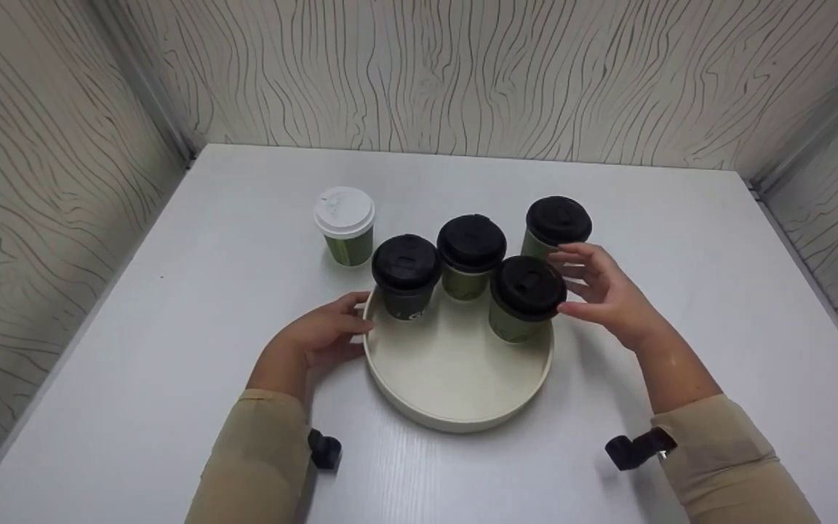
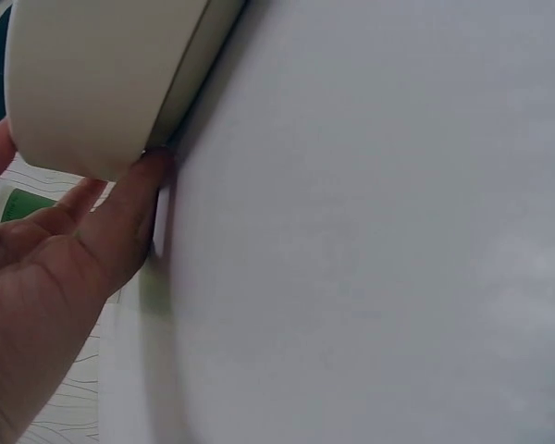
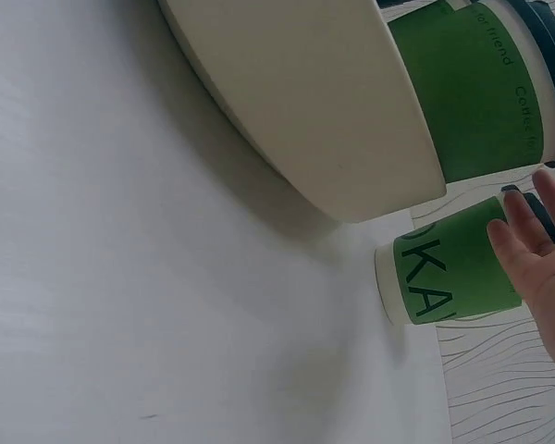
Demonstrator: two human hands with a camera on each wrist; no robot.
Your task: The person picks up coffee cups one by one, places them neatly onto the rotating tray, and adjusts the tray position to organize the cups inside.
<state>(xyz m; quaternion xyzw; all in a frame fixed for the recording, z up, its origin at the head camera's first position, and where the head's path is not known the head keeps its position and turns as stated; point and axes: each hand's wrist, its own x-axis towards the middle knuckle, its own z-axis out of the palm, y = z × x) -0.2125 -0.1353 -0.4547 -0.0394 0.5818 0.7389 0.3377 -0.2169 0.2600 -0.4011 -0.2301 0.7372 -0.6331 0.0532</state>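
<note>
At the left rim of a round cream tray [image 1: 455,386], my left hand [image 1: 328,327] grips the edge; its fingers also reach the tray's lower side in the left wrist view. On the tray stand a dark paper cup [image 1: 408,298] and two green paper cups, one at the middle [image 1: 464,284] and one at the right [image 1: 510,325], all with black lids. My right hand [image 1: 604,295] is spread beside the right cup, thumb close to its lid. Those fingers overlap another black-lidded green cup [image 3: 453,264], standing on the table behind the tray.
A green cup with a white lid [image 1: 346,218] stands on the white table [image 1: 172,327], behind and left of the tray. Wood-grain patterned panels [image 1: 448,80] rise at the back and both sides.
</note>
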